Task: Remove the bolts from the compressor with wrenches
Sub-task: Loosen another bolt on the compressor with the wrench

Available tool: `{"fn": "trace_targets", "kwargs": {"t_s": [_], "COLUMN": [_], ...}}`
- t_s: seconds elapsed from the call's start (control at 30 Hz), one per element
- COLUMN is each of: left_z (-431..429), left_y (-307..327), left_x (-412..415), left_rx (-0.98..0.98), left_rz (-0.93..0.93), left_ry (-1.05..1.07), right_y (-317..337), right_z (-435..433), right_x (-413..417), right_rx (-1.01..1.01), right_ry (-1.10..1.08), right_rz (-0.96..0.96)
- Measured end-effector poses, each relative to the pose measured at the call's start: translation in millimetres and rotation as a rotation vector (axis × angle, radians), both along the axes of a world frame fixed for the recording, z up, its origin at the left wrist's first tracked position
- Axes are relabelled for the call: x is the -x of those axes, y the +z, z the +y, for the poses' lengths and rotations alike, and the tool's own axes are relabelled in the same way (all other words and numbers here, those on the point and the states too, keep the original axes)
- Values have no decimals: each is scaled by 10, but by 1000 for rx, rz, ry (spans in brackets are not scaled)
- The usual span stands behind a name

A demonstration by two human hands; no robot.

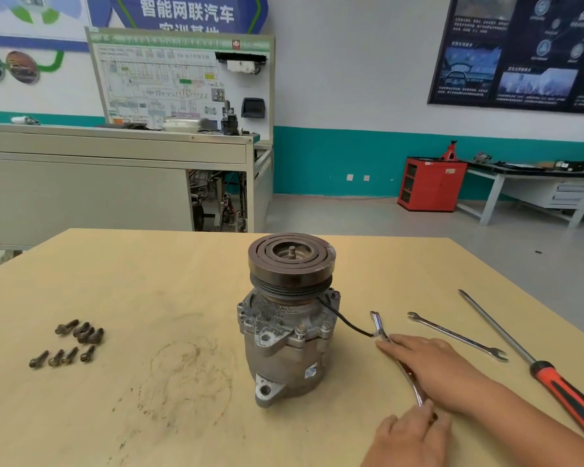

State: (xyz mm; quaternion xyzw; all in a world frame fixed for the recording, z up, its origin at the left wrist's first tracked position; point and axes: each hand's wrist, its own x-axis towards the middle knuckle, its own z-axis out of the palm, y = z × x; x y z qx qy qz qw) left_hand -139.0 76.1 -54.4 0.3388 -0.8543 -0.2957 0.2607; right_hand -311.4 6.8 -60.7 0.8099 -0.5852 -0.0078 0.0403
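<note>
Compressor (285, 335) stands upright near the middle of the pale wooden worktop (169, 271), with its grooved pulley (291, 261) on top and a mounting ear at its base facing the person. Two bolt heads still sit in its body flange on the right side, just under the pulley. A thin black wire (343, 318) runs from under the pulley down to the right of the compressor and ends against a wrench (377, 326).

That wrench lies on the worktop just right of the compressor, its open end pointing away from the person. The right hand (432, 369) rests flat on its middle with fingers (390, 345) straight and together, not curled. The left hand (407, 439), nearer the person and right of the compressor's base, pinches the wrench's near end between thumb and curled fingers.

Further right of the compressor a second wrench (457, 337) lies untouched. Beyond that is a long screwdriver (553, 385) with a red and black handle.

Well to the left of the compressor, loose bolts (66, 327) lie in two small groups, four in each, apart from everything else. Dark scuff marks stain the worktop between them and the compressor.

Far behind and to the right of the compressor, a red cabinet (432, 183) stands on the floor against the wall.
</note>
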Motion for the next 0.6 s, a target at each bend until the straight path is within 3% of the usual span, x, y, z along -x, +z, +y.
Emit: {"fn": "trace_targets", "kwargs": {"t_s": [0.07, 0.13, 0.2, 0.3, 0.37, 0.47, 0.6], "left_z": [90, 258, 279, 295, 303, 296, 316], "left_y": [-19, 53, -15, 60, 107, 169, 246], "left_x": [-21, -151, -357, -550, -621, -709, -736], "left_rx": [-132, -126, 124, 182, 170, 94, 58], "left_rz": [194, 414, 716, 994, 980, 777, 627], "left_ry": [53, 162, 308, 438, 457, 459, 455], "right_y": [189, 376, 551, 661, 657, 633, 631], "right_z": [45, 170, 385, 543, 503, 426, 378], "right_x": [-142, -384, -711, -1120, -1254, -1340, -1367], "right_rx": [121, 308, 361, 263, 248, 312, 328], "right_ry": [15, 93, 229, 278, 210, 129, 119], "right_rz": [-184, -614, -912, -987, -902, -780, -751]}}
